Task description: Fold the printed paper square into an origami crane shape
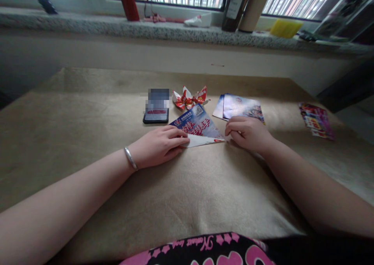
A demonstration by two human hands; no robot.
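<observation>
A printed paper sheet point(201, 121), blue and pink with red lettering, lies folded on the table, its near edge turned up into a white strip. My left hand point(163, 142), with a silver bangle at the wrist, rests flat on the strip's left end, fingers stretched out. At the right tip of the paper, my right hand point(248, 132) has its fingers curled and pinched on the corner. Just behind the sheet sits a red and white folded paper piece point(189, 97) with pointed petals.
A phone point(156, 115) lies left of the folded piece. Printed sheets point(241, 105) are stacked behind my right hand, and colourful cards point(315, 121) lie far right on the table point(187, 191). The stone windowsill point(175, 29) holds bottles and a yellow block point(285, 28).
</observation>
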